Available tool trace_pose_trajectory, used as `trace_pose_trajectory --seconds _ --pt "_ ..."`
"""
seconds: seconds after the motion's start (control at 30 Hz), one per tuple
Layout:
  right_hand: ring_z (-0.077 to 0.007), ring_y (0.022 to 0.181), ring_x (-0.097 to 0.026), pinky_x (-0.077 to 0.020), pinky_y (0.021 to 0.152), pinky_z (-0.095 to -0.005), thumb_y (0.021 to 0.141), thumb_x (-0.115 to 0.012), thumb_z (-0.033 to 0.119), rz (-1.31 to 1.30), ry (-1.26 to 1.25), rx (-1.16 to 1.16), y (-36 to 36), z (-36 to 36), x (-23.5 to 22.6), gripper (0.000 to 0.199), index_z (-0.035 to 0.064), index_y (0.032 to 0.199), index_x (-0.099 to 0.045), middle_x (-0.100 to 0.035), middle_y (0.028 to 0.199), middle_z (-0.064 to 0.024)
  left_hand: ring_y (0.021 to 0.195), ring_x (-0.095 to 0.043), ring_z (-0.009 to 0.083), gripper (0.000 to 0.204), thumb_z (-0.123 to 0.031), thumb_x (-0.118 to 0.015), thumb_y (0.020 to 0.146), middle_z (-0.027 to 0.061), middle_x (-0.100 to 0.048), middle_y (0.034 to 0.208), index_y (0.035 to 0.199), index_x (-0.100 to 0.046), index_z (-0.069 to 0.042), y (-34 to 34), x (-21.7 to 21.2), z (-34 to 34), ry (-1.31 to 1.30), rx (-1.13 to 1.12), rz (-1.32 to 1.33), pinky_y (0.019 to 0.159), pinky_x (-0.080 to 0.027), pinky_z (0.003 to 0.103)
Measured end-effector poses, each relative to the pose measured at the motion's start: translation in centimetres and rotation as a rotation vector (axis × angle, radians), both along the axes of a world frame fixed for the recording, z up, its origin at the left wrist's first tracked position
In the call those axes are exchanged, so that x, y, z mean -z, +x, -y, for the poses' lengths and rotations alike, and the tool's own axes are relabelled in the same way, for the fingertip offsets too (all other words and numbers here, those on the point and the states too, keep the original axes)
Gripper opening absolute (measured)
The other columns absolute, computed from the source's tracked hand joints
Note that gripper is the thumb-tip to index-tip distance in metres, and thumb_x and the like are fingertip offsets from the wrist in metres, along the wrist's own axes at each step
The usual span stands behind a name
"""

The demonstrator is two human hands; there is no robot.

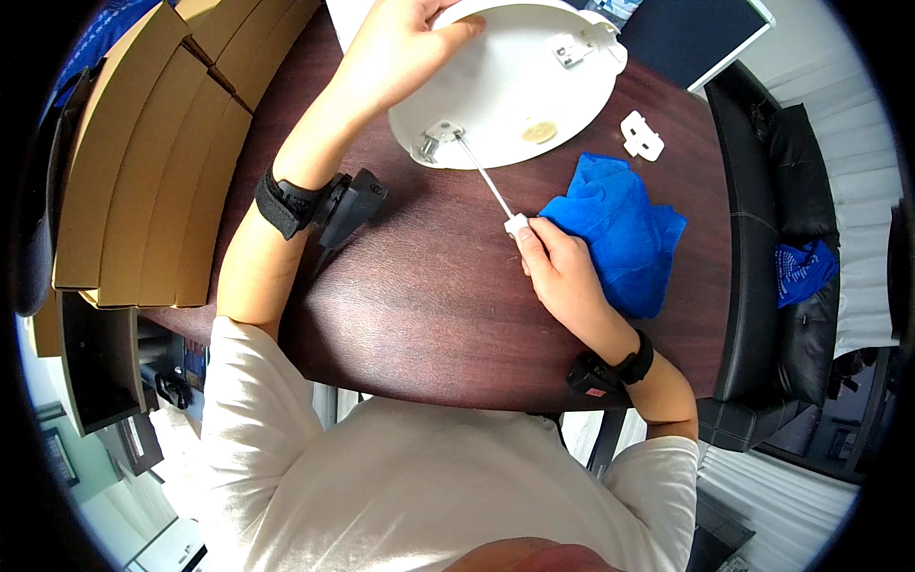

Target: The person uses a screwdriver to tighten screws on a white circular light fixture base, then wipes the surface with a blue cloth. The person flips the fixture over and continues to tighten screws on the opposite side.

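Observation:
A white oval lid (500, 86), which looks like a toilet seat lid, is held tilted over the far part of the table. My left hand (405, 43) is closed on its upper left rim, the thumb lying on the face turned toward me. My right hand (562, 272) grips the white handle of a screwdriver (488, 181). Its long thin shaft runs up to a small fitting (441, 133) at the lid's lower left edge, and the tip appears to touch it. Another fitting (572, 50) sits at the lid's upper right, and a round yellowish patch (539, 130) marks its lower part.
Beside my right hand lies a crumpled blue cloth (624, 234) on the dark wooden table (429, 315). A small white plastic piece (641, 136) rests beyond the cloth. Cardboard boxes (143, 181) line the left edge. A black sofa (753, 238) stands at the right.

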State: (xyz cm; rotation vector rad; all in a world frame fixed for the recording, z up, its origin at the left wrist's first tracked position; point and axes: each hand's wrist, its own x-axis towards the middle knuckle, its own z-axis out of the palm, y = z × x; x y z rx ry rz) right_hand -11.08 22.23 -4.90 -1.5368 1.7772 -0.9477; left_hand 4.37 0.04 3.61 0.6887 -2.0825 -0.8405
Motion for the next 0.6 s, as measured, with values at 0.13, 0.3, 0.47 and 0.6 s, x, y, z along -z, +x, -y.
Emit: trace_pose_trajectory --seconds 0.13,0.3,0.47,0.6 --pt "-0.0378 0.061 -0.062 -0.0445 0.052 -0.0422 0.099 -0.053 0.021 0.019 -0.035 -0.012 -0.01 0.02 0.1 0.024 -0.0004 0.09 -0.058 -0.06 0.068 -0.0201 0.081 -0.066 0.0105 0.029 -0.015 -0.061 0.093 0.0067 -0.071 0.095 0.118 -0.065 -0.002 0.0 -0.16 -0.04 0.001 0.006 0.006 0.073 -0.052 0.025" --pt "-0.0378 0.061 -0.062 -0.0443 0.052 -0.0417 0.099 -0.053 0.021 0.003 -0.033 -0.003 -0.08 -0.02 0.35 0.023 0.0 0.09 -0.058 -0.06 0.068 -0.0196 0.082 -0.066 0.0107 0.029 -0.015 -0.061 0.093 0.0069 -0.071 0.096 0.117 -0.065 -0.002 0.08 -0.14 0.03 -0.007 0.008 0.0 0.074 -0.052 0.025" --pt "-0.0374 0.061 -0.062 -0.0443 0.051 -0.0412 0.099 -0.052 0.021 0.011 -0.018 0.005 -0.07 -0.02 0.27 0.024 0.0 0.089 -0.058 -0.06 0.067 -0.0196 0.083 -0.066 0.011 0.029 -0.015 -0.061 0.093 0.007 -0.071 0.096 0.117 -0.065 -0.001 0.05 -0.04 0.12 0.002 0.028 -0.007 0.075 -0.052 0.026" --pt "-0.0369 0.061 -0.062 -0.0446 0.052 -0.0411 0.099 -0.053 0.021 0.029 0.008 0.007 -0.12 -0.09 0.1 0.023 -0.0003 0.091 -0.059 -0.06 0.067 -0.0198 0.083 -0.065 0.0111 0.029 -0.015 -0.061 0.093 0.0068 -0.07 0.096 0.118 -0.064 -0.001 0.16 -0.01 0.03 0.002 0.011 -0.011 0.075 -0.052 0.026"
